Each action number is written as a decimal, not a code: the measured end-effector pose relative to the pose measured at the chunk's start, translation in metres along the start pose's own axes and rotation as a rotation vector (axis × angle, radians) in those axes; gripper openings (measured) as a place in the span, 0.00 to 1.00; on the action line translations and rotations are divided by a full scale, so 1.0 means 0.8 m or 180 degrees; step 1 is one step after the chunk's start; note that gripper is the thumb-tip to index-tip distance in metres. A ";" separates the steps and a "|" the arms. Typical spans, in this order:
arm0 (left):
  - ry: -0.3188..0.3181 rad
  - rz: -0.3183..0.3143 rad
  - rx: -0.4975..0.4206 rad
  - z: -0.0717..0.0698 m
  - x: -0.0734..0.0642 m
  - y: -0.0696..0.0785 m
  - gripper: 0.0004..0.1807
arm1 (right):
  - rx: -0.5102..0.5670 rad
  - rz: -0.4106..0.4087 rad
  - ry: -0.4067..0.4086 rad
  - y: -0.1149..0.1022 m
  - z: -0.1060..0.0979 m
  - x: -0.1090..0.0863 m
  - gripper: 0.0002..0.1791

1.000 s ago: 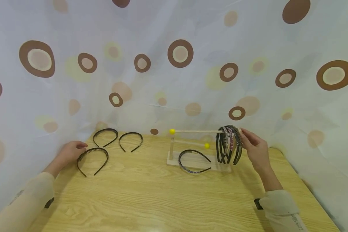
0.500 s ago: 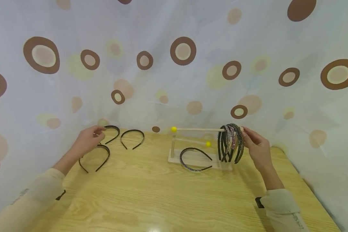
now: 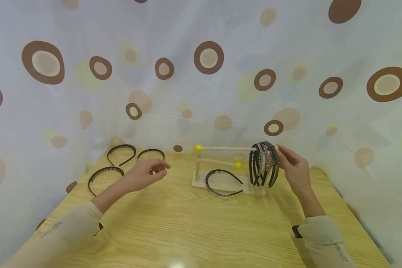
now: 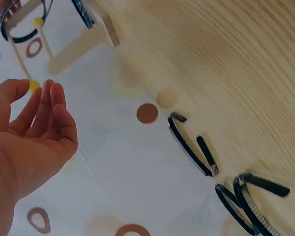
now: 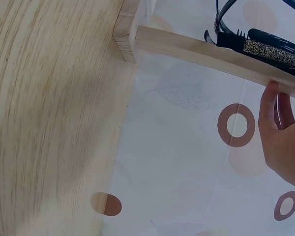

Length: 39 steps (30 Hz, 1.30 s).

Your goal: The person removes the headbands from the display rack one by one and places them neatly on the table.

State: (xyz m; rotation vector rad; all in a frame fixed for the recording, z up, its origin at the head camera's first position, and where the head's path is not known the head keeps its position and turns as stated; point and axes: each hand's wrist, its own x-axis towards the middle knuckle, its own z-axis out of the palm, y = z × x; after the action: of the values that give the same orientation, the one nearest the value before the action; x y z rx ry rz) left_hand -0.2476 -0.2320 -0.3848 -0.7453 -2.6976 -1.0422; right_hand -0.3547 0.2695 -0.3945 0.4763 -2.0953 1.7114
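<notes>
My right hand [image 3: 296, 173] grips the right end of a wooden rack [image 3: 227, 149]. In the right wrist view its fingertips touch the rack's wooden post [image 5: 196, 51]. Several headbands [image 3: 267, 158], some glittery, hang bunched on the upper rod close to that hand. One headband with a glittery side [image 3: 219, 193] lies at the rack's base. My left hand [image 3: 144, 175] hovers above the table, fingers loosely bent around nothing. It partly hides a thin black headband [image 3: 150, 150]. Behind the left wrist are a toothed black headband [image 3: 105, 168] and another black headband [image 3: 121, 146].
Yellow balls [image 3: 198, 148] cap the left ends of the rack's two rods. The wood-grain table [image 3: 194, 227] spreads in front. A white curtain with brown circles [image 3: 174, 104] stands behind it and along both sides.
My left hand has moved right from the headbands at the left, holding nothing, toward the middle of the table. The right hand keeps its grip on the rack's end.
</notes>
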 end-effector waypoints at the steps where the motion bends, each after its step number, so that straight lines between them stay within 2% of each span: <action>1: -0.0090 0.0062 -0.0022 0.009 0.004 0.004 0.14 | 0.0003 0.0005 -0.0006 -0.002 0.001 -0.001 0.24; 5: -0.0382 0.0363 0.0010 0.043 0.025 0.021 0.13 | 0.0037 0.0019 -0.0027 -0.017 0.003 -0.007 0.24; 8: -0.0529 0.0633 0.0157 0.066 0.044 0.031 0.13 | 0.0049 0.0012 -0.0052 -0.028 0.005 -0.012 0.24; 11: -0.0665 0.0808 0.0375 0.087 0.063 0.039 0.14 | 0.0053 0.0032 -0.0063 -0.033 0.007 -0.013 0.24; 18: -0.1023 0.0903 0.0574 0.122 0.107 0.053 0.16 | 0.0001 0.0019 -0.0051 -0.034 0.007 -0.011 0.23; 22: -0.1153 0.1088 0.1073 0.141 0.128 0.060 0.17 | -0.0029 0.0026 -0.0055 -0.033 0.005 -0.010 0.24; 26: -0.1425 0.1122 0.1578 0.156 0.135 0.066 0.21 | 0.0004 0.0027 -0.0046 -0.031 0.003 -0.009 0.24; 30: -0.1621 0.1025 0.1697 0.163 0.133 0.067 0.23 | 0.0025 0.0027 -0.0060 -0.031 0.004 -0.010 0.24; 34: -0.1570 0.0990 0.1729 0.167 0.133 0.060 0.20 | 0.0048 0.0038 -0.0068 -0.033 0.007 -0.010 0.24; 39: -0.1500 0.0908 0.1749 0.171 0.136 0.053 0.15 | 0.0022 0.0050 -0.0024 -0.010 0.002 -0.001 0.24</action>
State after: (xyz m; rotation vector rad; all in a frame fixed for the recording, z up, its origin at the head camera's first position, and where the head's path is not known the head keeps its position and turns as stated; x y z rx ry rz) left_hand -0.3157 -0.0714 -0.4276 -1.3194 -2.8950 -0.0406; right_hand -0.3498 0.2660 -0.3883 0.4703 -2.1044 1.7289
